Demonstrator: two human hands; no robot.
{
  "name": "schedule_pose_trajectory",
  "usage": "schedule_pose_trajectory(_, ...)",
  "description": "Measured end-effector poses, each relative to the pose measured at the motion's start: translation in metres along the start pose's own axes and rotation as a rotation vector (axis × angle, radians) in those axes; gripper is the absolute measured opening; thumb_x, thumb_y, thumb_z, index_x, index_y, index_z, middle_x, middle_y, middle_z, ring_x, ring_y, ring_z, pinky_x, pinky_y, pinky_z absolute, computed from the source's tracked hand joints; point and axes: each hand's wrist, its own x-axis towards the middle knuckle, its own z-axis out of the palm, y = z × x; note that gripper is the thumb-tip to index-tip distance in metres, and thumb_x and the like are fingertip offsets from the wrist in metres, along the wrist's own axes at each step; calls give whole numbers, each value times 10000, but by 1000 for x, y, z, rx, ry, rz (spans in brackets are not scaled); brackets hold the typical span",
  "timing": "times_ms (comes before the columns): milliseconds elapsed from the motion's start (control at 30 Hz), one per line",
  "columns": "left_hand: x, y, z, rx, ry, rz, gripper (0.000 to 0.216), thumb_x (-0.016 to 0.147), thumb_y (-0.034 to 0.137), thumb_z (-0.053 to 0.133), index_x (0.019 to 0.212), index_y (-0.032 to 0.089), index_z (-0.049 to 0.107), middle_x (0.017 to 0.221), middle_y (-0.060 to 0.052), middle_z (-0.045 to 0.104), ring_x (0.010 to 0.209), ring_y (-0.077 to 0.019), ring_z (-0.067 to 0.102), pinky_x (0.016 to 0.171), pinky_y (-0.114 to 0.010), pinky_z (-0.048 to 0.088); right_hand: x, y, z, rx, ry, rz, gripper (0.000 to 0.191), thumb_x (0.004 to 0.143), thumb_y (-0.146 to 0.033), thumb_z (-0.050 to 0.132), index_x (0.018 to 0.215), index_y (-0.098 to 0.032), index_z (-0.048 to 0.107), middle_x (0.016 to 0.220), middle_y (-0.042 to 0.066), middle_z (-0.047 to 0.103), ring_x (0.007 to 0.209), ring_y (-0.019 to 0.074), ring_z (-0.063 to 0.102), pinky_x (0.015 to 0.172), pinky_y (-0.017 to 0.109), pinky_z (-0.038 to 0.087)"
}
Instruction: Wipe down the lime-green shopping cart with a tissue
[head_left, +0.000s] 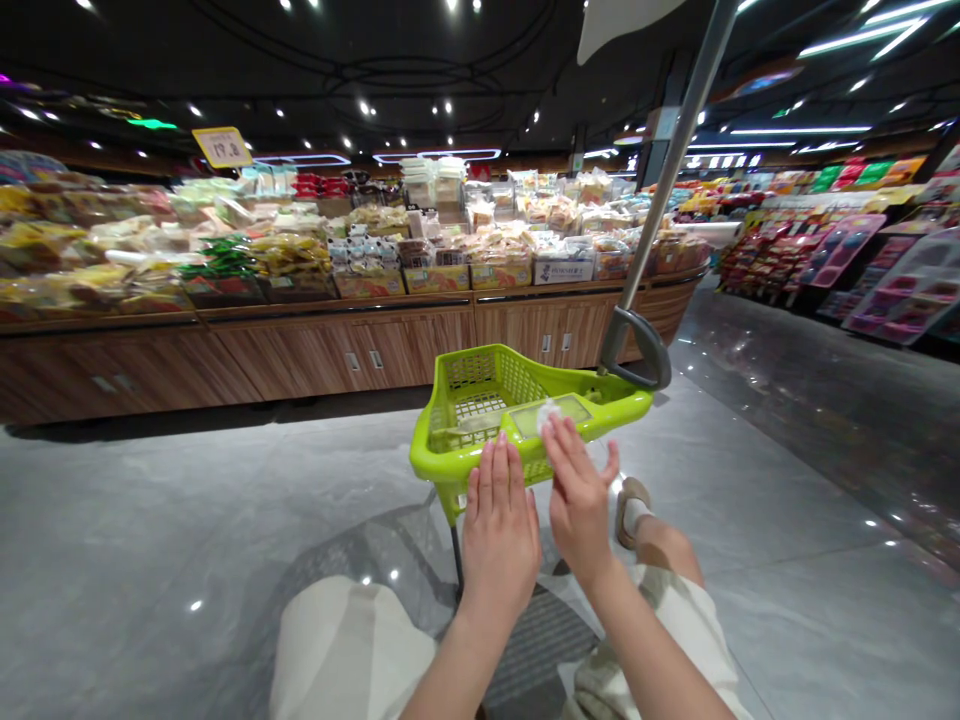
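- Two bare hands are reaching over the near edge of a lime-green basket (431,455) in the lower middle of the frame, on a glossy grey floor (150,560).
- The left hand (499,525) is lying released and flat, fingers straight and together, its tips touching the basket's near rim and grasping nothing.
- The right hand (577,495) is spreading open just right of it, thumb out to the side, fingertips pressing down on a small white wad (547,413). Whether any finger is curling under it cannot be told.
- The wad is sitting on the pale flat panel (574,407) of the rim, right at the right hand's fingertips and just up and right of the left hand's.
- A grey grip (641,350) and a slanted metal pole (671,165) are rising from the basket's right end toward the top of the frame.
- Judging the risks: the wad is being held only by pressure from above, so a sideways slide could be pushing it off the panel, into the mesh or onto the floor.
- The basket seems to be standing on a thin stem, so weight on the near rim could be tipping or rolling it away.
- Packaged goods are filling the wooden counter (337,350) across the middle, under a yellow price sign (222,147) at upper left.
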Motion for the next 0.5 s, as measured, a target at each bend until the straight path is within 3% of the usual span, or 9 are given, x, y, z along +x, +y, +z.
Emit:
schedule_pose_trajectory(67, 0, -2, 1, 0, 13, 17, 714, 944, 231, 406, 1538, 80, 39, 1573, -162, 300, 1483, -260, 192, 1194, -457, 246, 0, -14, -1, 48, -92, -153, 649, 877, -85, 354, 1496, -281, 328, 1455, 87, 502, 1355, 192, 457, 1182, 491, -5)
schedule_pose_trajectory(133, -1, -4, 0, 2, 13, 24, 707, 942, 221, 403, 1540, 85, 51, 1569, -159, 310, 1480, -255, 206, 1195, -448, 245, 1, -8, -5, 60, -126, -211, 660, 865, -75, 359, 1489, -290, 340, 1452, 77, 507, 1354, 192, 458, 1180, 493, -37)
schedule_pose_trajectory(200, -1, -6, -2, 2, 6, 19, 689, 947, 208, 389, 1542, 100, 60, 1574, -142, 307, 1478, -243, 217, 1196, -436, 246, 1, 15, -10, 34, -97, -140, 676, 846, -58, 349, 1471, -313, 372, 1455, 62, 506, 1364, 197, 445, 1173, 514, -38)
schedule_pose_trajectory(333, 0, -4, -5, -7, -2, 7, 680, 955, 214, 384, 1543, 104, 60, 1579, -132, 296, 1477, -241, 221, 1196, -431, 246, 3, 59, -13, -38, 69, 154, 673, 845, -66, 319, 1459, -334, 386, 1489, 64, 464, 1397, 212, 398, 1151, 566, 67)
schedule_pose_trajectory(400, 0, -1, -3, -7, -6, -3, 686, 956, 222, 391, 1541, 98, 55, 1581, -141, 289, 1478, -246, 214, 1196, -438, 246, 2, 54, -10, -53, 91, 174, 677, 856, -70, 314, 1482, -325, 346, 1502, 78, 443, 1405, 213, 384, 1150, 561, 89)
schedule_pose_trajectory(500, -1, 0, 1, 0, 2, -8, 712, 947, 228, 413, 1538, 85, 41, 1578, -158, 287, 1481, -258, 200, 1195, -453, 244, -1, 17, -4, -25, -18, -14, 698, 860, -68, 335, 1518, -293, 272, 1497, 94, 448, 1390, 202, 408, 1174, 510, 60)
